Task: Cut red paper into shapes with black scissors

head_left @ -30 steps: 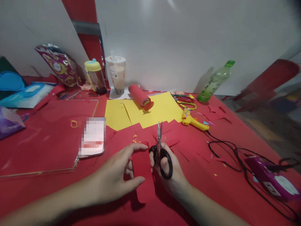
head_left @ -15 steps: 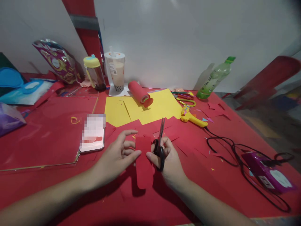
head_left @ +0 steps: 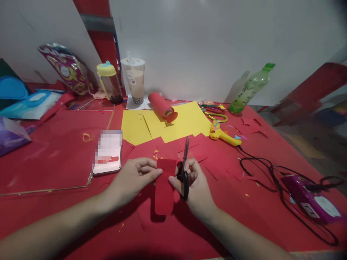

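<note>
A narrow strip of red paper point(head_left: 163, 187) with a rounded lower end is pinched at its upper left edge by my left hand point(head_left: 132, 180). My right hand point(head_left: 196, 187) grips black-handled scissors point(head_left: 185, 166) with blades together, pointing away from me; its thumb also touches the strip's right edge. Both hands hover just above the red table covering point(head_left: 217, 216). Beyond the scissors lie yellow paper sheets point(head_left: 165, 126) and a red paper roll point(head_left: 162, 104).
A phone point(head_left: 107, 153) lies left of my hands on a red board point(head_left: 48, 151). A yellow glue gun point(head_left: 223, 135) and its black cord point(head_left: 271, 173) run right to a purple power strip point(head_left: 311, 200). Bubble tea cup point(head_left: 135, 81), yellow-lidded bottle point(head_left: 110, 83) and green bottle point(head_left: 251, 88) stand by the wall.
My left hand's fingers have closed from spread to a pinch on the strip. The strip has tilted and turned narrower. The scissors have turned edge-on in my right hand.
</note>
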Tool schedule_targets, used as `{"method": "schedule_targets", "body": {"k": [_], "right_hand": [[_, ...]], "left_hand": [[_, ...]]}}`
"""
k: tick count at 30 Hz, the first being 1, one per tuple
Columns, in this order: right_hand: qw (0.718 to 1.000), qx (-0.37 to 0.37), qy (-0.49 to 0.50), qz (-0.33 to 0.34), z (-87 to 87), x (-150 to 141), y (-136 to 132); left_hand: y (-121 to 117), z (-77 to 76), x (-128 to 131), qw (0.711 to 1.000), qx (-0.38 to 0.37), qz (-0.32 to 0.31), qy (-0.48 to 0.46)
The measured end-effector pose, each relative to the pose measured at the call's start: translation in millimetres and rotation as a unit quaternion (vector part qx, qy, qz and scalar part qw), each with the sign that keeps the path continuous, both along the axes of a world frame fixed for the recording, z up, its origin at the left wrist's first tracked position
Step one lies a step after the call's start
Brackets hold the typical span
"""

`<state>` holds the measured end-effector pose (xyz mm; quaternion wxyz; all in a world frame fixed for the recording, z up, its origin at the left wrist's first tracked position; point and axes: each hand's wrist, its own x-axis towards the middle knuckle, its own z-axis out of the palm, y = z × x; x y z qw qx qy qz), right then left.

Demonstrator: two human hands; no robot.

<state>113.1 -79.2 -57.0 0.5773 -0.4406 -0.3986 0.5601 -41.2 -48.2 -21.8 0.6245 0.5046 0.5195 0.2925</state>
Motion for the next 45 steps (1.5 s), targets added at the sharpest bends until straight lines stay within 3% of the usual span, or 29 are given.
{"method": "schedule_targets", "body": {"k": [8,17,36,45], "right_hand": [[1.0,-0.018,0.015,-0.005,2.7,-1.2,-1.1],[0.997,-0.024,0.004,-0.075,7.9,0.4,1.4],[0.997,-0.048,0.016,-0.051,4.7,2.6,1.3],[0.997,-0.047,0.003,-0.054,4.3,1.8,5.6]], "left_hand": [[2.1,-1.4,0.3,1.0,0.011,-0.001,0.018],[2.4,-0.8,-0.4,0.999,-0.01,-0.034,0.017],[4.0,3.8,2.7,0.998,-0.056,0.004,-0.022],[7.4,-2.7,-2.8,0.997,-0.039,-0.061,0.001]]}}
